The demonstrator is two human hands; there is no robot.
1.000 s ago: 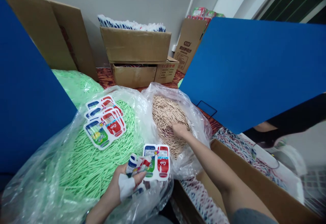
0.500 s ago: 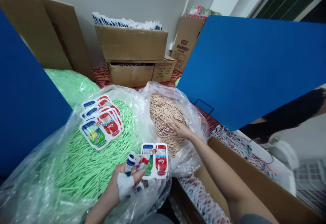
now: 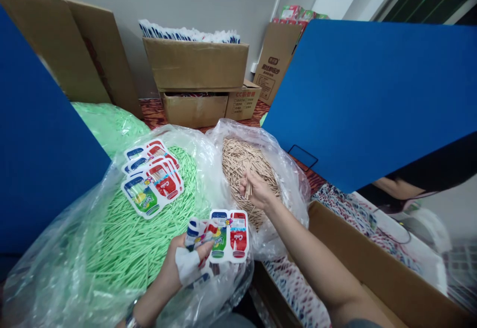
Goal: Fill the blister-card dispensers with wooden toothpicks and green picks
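My left hand [image 3: 188,256], with white tape around its thumb side, is closed around several printed packets, some curled over. One flat packet [image 3: 229,236] with a red Cola jar and a green jar sticks out to the right. My right hand [image 3: 257,189] is closed on a few thin tan sticks [image 3: 248,189], just over the clear bag of tan sticks [image 3: 238,156]. To the left, a bag of light green sticks [image 3: 130,248] lies open. On its sticks rests a fanned pile of the same printed packets [image 3: 152,184].
An open carton [image 3: 357,248] holding many packets stands at my right. Blue panels [image 3: 372,99] rise on both sides. By the wall, a carton of packets [image 3: 196,64] is stacked on other boxes [image 3: 196,109]. Another person's arm [image 3: 400,187] shows at the right.
My right hand has gone from reaching among the tan sticks to closing on a few of them, lifted slightly and turned toward me. My left hand still holds the packets.
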